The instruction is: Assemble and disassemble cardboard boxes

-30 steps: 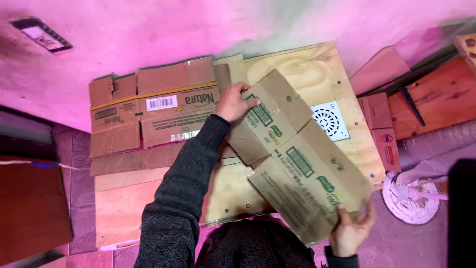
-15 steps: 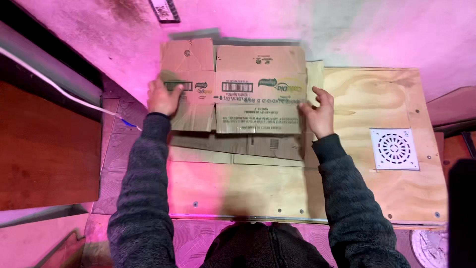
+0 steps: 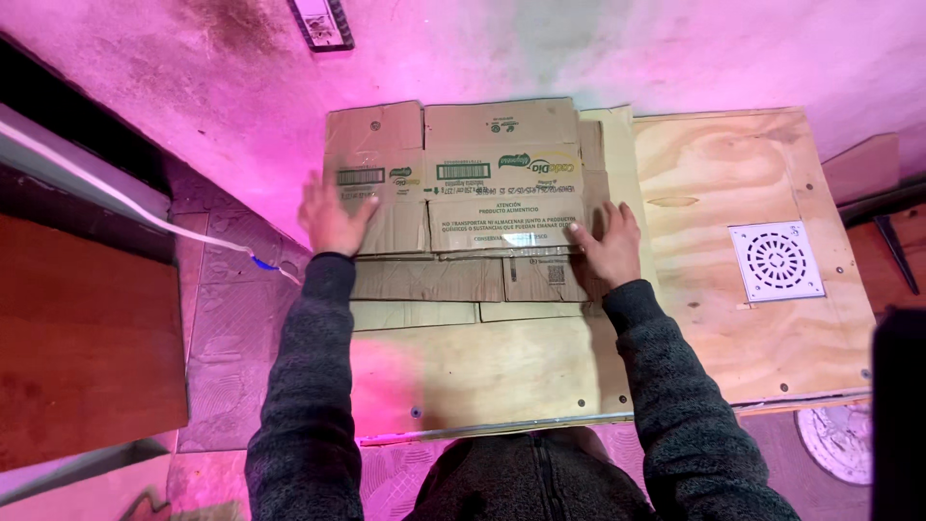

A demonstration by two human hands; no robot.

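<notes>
Flattened brown cardboard box (image 3: 482,178) (printed panels up); hands at its edges

head view, looking straight down, close

The flattened box (image 3: 453,174) — tilted toward four o'clock a second ago — now lies square on the cardboard stack (image 3: 434,280); both hands — left hand (image 3: 333,217), right hand (image 3: 606,241) — have opened flat at its lower corners.
</notes>
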